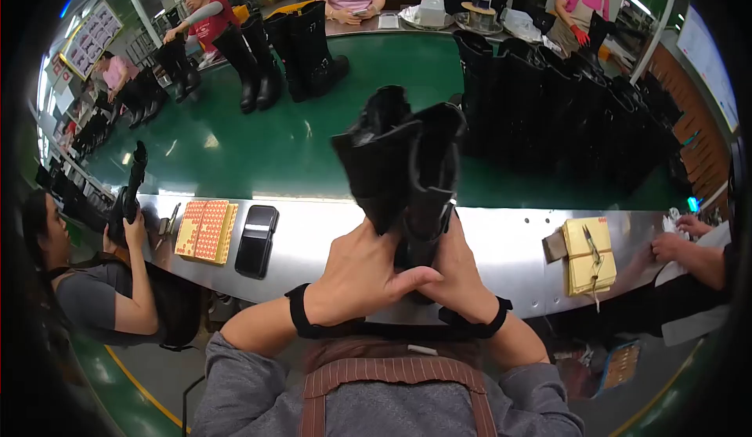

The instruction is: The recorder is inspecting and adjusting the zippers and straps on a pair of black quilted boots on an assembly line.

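A pair of tall black boots (380, 159) is held upright in front of me, over the front edge of the metal bench top. Their open tops lean away from me. My left hand (356, 269) wraps round the lower part from the left. On the other side my right hand (464, 272) grips them, its fingers mostly hidden behind the boots. My thumbs come close together at the near side, where the lower ends of the boots are covered by my hands.
Left of me on the metal strip (313, 241) lie a red-and-yellow card stack (207, 231) and a black phone-like device (256, 241). Yellow cards (589, 257) with small scissors lie right. Black boots stand on the green table (392, 61). Co-workers flank me.
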{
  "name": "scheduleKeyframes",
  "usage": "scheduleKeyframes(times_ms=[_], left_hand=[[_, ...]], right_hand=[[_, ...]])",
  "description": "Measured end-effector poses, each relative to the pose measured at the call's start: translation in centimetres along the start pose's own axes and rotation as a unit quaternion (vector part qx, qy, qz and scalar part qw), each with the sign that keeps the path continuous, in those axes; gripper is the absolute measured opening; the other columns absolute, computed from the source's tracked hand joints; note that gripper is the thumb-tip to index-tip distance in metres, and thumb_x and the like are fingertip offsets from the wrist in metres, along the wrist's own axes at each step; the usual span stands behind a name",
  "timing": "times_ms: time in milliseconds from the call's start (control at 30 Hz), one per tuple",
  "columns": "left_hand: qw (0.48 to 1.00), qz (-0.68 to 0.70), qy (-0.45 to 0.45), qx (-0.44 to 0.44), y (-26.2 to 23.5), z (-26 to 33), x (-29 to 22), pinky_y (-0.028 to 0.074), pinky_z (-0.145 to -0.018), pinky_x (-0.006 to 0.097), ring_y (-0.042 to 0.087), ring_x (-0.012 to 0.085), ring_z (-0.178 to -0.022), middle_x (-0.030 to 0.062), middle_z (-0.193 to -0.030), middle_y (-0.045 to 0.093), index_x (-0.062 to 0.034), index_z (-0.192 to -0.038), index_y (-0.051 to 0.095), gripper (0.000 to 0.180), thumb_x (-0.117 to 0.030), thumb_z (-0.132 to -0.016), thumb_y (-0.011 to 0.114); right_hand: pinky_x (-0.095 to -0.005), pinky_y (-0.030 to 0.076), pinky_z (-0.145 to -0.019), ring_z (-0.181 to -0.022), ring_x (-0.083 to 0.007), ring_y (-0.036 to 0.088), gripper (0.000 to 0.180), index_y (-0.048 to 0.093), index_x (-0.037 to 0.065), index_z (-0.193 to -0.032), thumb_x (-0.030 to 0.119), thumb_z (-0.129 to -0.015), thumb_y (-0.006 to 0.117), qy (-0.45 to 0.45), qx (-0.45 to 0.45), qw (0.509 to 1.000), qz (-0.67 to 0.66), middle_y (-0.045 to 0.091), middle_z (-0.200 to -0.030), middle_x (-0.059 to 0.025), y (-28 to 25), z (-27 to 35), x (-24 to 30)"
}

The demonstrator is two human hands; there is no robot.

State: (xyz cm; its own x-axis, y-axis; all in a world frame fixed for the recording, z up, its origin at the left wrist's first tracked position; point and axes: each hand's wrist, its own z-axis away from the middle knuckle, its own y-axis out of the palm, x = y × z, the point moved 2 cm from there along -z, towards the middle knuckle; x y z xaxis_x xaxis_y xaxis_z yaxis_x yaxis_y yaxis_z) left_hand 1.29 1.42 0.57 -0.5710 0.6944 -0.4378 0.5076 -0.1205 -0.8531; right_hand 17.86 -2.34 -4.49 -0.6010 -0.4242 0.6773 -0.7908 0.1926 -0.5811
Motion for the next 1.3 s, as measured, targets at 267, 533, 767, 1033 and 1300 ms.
scheduleKeyframes(times_ms=[267, 533, 767, 1033, 1300], left_hand=[[0.984, 0.052, -0.045, -0.165, 1.9, 6.1, 2.4, 0.055, -0.077, 0.035, 0.066, 0.0329, -0.093, 0.0201, -0.109, 0.067, -0.0048, -0.127, 0.062, 0.04, 0.0, -0.088, 0.065], [0.932, -0.069, 0.057, -0.351, 3.7, 8.6, 3.4, 0.048, -0.097, 0.047, 0.031, 0.0451, -0.134, 0.0296, -0.151, 0.013, -0.0144, -0.154, 0.005, 0.119, -0.012, -0.069, 0.088], [0.951, -0.047, 0.061, -0.301, -6.3, 5.3, 0.9, 0.025, -0.114, 0.055, 0.036, 0.0402, -0.136, 0.0216, -0.136, 0.043, 0.0039, -0.148, 0.023, 0.098, -0.027, -0.075, 0.082], [0.987, -0.05, 0.143, -0.055, -8.7, 6.9, -5.3, 0.027, -0.112, 0.066, 0.046, 0.0254, -0.082, 0.0013, -0.072, 0.038, -0.0127, -0.084, 0.077, 0.045, -0.011, -0.039, 0.08], [0.974, -0.022, 0.225, -0.002, -9.7, 12.1, -5.1, 0.048, -0.096, 0.053, 0.047, 0.0227, -0.082, 0.0002, -0.072, 0.036, -0.0095, -0.083, 0.077, 0.04, -0.016, -0.044, 0.068]], right_hand=[[-0.0275, 0.048, -0.084, -0.091, -0.0125, 0.06, 0.025, 0.063, -0.006, -0.114, 0.012, -0.096, 0.064, 0.212, -0.262, 0.924, -0.179, 0.07, -0.098, -0.0072, -4.6, 7.7, -3.0], [-0.0274, 0.046, -0.074, -0.08, -0.0101, 0.057, 0.017, 0.067, -0.007, -0.099, 0.009, -0.093, 0.067, 0.244, -0.349, 0.901, -0.085, 0.068, -0.083, -0.0038, -6.5, 13.7, -6.1], [-0.0427, 0.039, -0.095, -0.098, -0.0304, 0.049, 0.062, 0.044, -0.003, -0.125, 0.031, -0.081, 0.072, -0.087, -0.465, 0.851, 0.229, 0.049, -0.11, -0.0141, -5.9, 16.8, -1.7], [-0.0406, 0.042, -0.097, -0.117, -0.028, 0.051, 0.067, 0.045, 0.001, -0.139, 0.021, -0.081, 0.072, 0.077, -0.141, 0.952, -0.261, 0.053, -0.121, -0.0166, -0.2, 5.9, 2.1], [-0.0417, 0.051, -0.078, -0.089, -0.0357, 0.063, 0.032, 0.063, 0.001, -0.114, 0.003, -0.083, 0.068, 0.075, 0.002, 0.993, -0.087, 0.067, -0.094, -0.0173, 2.3, 0.7, 2.1]])
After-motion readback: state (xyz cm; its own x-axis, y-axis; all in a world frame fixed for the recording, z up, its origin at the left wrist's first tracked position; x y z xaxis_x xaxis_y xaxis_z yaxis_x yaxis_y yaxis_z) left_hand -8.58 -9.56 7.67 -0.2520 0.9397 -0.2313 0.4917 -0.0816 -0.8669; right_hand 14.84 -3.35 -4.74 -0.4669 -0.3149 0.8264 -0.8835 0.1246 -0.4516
